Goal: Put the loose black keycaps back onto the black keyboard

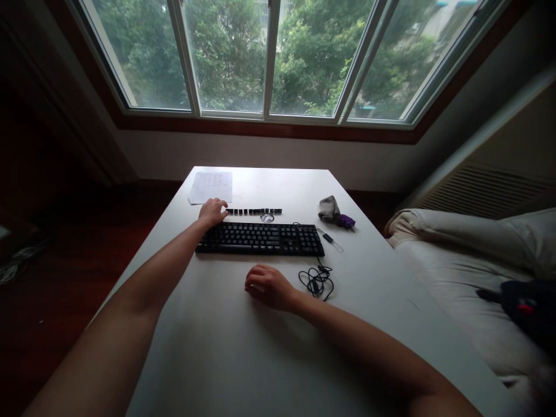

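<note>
A black keyboard (pixel 260 238) lies across the white table. Behind it, small black keycaps (pixel 255 211) stand in a row. My left hand (pixel 212 212) reaches past the keyboard's left end, thumb and forefinger closed around the keycap at the left end of the row. Nearer to me, my right hand (pixel 270 288) rests on the table in front of the keyboard, its fingers curled in. Whatever may be inside those fingers is hidden. A small round clear dish (pixel 267 218) sits between the row and the keyboard.
A tool with wire loops (pixel 329 238) lies right of the keyboard. The coiled black cable (pixel 318 282) is near my right wrist. A grey cloth (pixel 329 208) and purple bundle (pixel 346 221) lie at the right; printed paper (pixel 211 187) is at the back left.
</note>
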Demonstrator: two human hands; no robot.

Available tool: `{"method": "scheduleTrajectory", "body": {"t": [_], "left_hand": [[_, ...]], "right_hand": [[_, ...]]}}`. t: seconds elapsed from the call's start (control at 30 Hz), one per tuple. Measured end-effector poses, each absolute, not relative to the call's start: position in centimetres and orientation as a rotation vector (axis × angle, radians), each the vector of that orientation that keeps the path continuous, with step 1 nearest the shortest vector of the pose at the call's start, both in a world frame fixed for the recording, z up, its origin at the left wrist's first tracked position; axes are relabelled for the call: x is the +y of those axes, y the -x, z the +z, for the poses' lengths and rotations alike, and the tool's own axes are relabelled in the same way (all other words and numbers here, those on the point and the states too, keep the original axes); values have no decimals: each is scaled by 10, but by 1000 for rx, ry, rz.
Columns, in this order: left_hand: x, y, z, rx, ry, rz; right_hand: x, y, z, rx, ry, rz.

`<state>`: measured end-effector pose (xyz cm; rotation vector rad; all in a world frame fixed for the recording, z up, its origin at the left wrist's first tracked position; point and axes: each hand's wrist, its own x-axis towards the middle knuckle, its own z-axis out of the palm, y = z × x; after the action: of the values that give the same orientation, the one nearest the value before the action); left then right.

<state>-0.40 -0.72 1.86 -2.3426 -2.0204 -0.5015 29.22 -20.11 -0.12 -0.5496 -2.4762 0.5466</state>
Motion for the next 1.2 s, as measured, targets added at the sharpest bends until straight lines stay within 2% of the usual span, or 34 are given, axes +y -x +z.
{"method": "scheduleTrajectory", "body": {"t": [0.3,0.53,0.73,0.93,1.07,1.2], "left_hand": [[21,-7,10,-2189,2322,-337],[21,4,21,-2205,2297,-359],[11,15,38,-2097,2645,-268],[-5,9,55,-1982,3002,-93],[-13,5,60,-1956,3013,-44],[-17,8,59,-1892,2962,-38]], "right_hand": [[-187,-292,-14,-2479,592,535],[-185,-297,-13,-2444,640,606],[-178,-297,-18,-2386,654,637],[-171,-304,-7,-2290,834,365],[-163,-311,-2,-2276,1015,171],[-161,-312,-7,-2335,1051,122]]}}
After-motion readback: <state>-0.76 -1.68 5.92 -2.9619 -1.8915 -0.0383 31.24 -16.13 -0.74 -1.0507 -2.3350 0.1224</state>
